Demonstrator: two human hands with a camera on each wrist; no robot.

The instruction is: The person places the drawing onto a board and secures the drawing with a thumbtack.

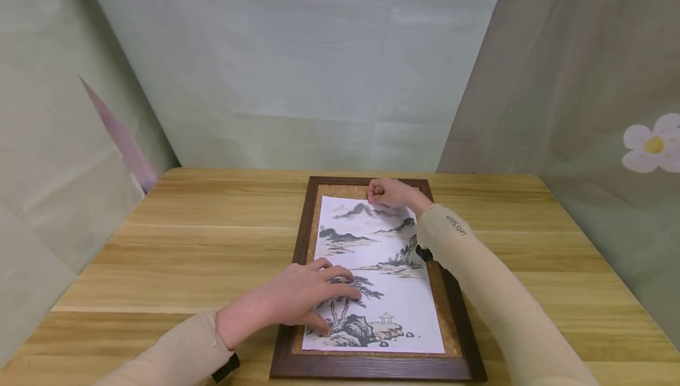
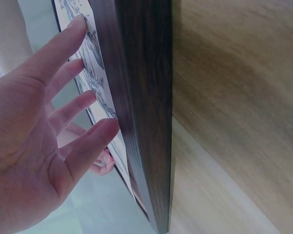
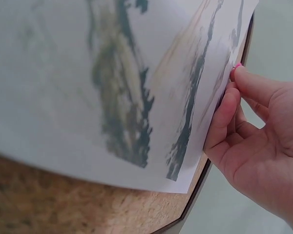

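Observation:
A dark wooden frame [image 1: 300,238] with a cork board [image 1: 453,327] inside lies on the table. On the cork lies a paper sheet [image 1: 395,309] with an ink landscape. My left hand [image 1: 319,297] lies flat on the sheet's lower left, fingers straight; the left wrist view shows the left hand [image 2: 49,136] spread beside the frame's rail [image 2: 141,97] and the sheet [image 2: 95,53]. My right hand [image 1: 379,194] is at the sheet's top right corner, fingers curled. In the right wrist view the right hand [image 3: 254,141] pinches a small pink pin [image 3: 238,66] at the edge of the sheet [image 3: 88,73], which lifts off the cork [image 3: 63,204].
The light wooden table [image 1: 202,244] stretches to both sides of the frame. Pale green cloth walls close it in at the back, left and right. A white flower decoration [image 1: 650,144] is on the right cloth.

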